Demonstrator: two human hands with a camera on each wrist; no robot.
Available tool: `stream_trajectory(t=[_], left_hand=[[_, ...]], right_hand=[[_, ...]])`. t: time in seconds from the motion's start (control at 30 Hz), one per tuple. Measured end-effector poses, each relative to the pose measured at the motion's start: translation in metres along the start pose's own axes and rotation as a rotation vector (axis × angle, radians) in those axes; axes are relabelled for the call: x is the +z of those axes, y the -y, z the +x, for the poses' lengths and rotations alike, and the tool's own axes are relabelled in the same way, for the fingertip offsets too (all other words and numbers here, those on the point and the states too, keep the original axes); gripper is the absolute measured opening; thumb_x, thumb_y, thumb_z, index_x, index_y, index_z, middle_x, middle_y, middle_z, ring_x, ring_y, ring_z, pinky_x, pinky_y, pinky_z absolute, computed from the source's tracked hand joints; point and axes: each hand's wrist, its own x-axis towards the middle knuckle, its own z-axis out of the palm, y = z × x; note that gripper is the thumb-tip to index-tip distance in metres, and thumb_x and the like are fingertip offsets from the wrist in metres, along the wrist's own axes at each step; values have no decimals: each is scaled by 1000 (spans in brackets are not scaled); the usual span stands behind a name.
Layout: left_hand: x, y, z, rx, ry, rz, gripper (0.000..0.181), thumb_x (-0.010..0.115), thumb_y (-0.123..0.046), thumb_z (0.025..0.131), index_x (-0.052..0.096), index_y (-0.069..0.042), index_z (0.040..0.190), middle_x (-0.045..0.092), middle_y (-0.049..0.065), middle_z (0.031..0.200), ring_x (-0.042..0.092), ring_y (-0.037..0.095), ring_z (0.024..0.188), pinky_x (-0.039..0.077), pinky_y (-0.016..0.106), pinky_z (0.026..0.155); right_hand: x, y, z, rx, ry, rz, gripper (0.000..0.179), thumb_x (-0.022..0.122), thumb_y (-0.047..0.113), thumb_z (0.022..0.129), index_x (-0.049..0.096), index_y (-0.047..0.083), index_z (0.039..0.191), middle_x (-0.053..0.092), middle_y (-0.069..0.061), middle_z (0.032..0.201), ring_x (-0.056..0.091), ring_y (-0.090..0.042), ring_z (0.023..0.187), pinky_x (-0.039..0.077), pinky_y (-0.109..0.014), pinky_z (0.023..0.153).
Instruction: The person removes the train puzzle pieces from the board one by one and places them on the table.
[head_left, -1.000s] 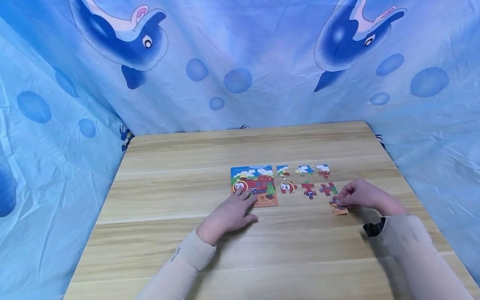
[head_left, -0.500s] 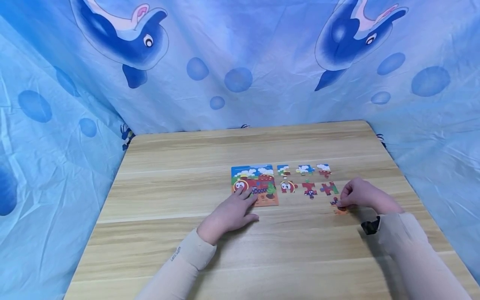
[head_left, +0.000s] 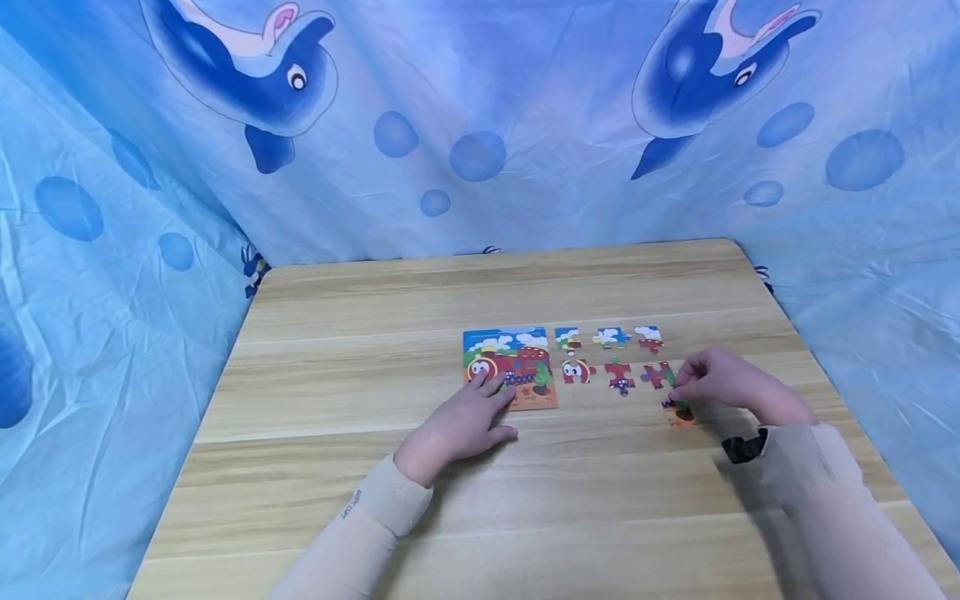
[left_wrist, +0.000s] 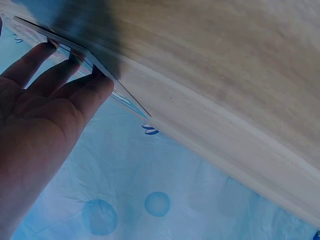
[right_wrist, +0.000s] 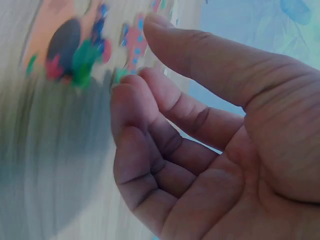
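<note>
My left hand [head_left: 461, 421] lies with fingers stretched over the lower part of a square train picture puzzle [head_left: 534, 393]. The left wrist view shows those fingertips on the puzzle's face. Below the right end of the loose pieces, an orange jigsaw piece [head_left: 682, 417] with a green tree and dark rock lies on the table. My right hand [head_left: 731, 385] is just above and right of it, beside a red and green jigsaw piece [head_left: 657, 376]. In the right wrist view, thumb and loosely curled fingers [right_wrist: 127, 107] stand apart with nothing between them.
Two rows of loose pieces lie right of the puzzle, among them a cloud piece [head_left: 612, 337], a face piece [head_left: 576, 372] and a red piece [head_left: 619, 375]. The wooden table [head_left: 360, 350] meets a blue dolphin curtain [head_left: 540, 200] behind.
The right hand had the orange piece at its fingertips and turned it; now the piece lies flat, and the hand has moved slightly up and away. The left hand stays put.
</note>
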Motion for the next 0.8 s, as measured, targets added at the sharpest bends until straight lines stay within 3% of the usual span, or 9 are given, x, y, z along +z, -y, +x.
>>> stream_trajectory(t=[0.17, 0.33, 0.53, 0.8], left_hand=[[0, 0, -1, -4, 2, 0, 72, 61, -52, 99, 43, -11, 156, 27, 12, 164, 19, 39, 150, 23, 49, 118], [2, 1, -1, -12, 9, -2, 73, 61, -53, 99, 42, -13, 157, 26, 11, 165, 18, 37, 150, 22, 48, 118], [1, 2, -2, -4, 4, -6, 73, 60, -54, 99, 42, -12, 157, 25, 11, 165, 17, 38, 150, 22, 48, 118], [0, 2, -2, 27, -13, 8, 72, 60, -52, 100, 44, -9, 155, 27, 14, 164, 20, 41, 149, 22, 49, 118]], right_hand=[[11, 20, 9, -26, -64, -13, 24, 80, 30, 89, 72, 9, 95, 66, -4, 90, 55, -24, 79, 46, -36, 66], [29, 43, 24, -126, -103, 14, 19, 80, 24, 90, 74, 9, 100, 66, -3, 88, 58, -22, 77, 50, -37, 66], [57, 74, 42, -254, -83, 72, 18, 82, 17, 88, 74, 7, 101, 66, -2, 86, 59, -20, 76, 51, -37, 68], [89, 115, 58, -366, -28, 81, 24, 84, 15, 86, 73, 5, 105, 67, 1, 88, 63, -17, 82, 54, -35, 74]])
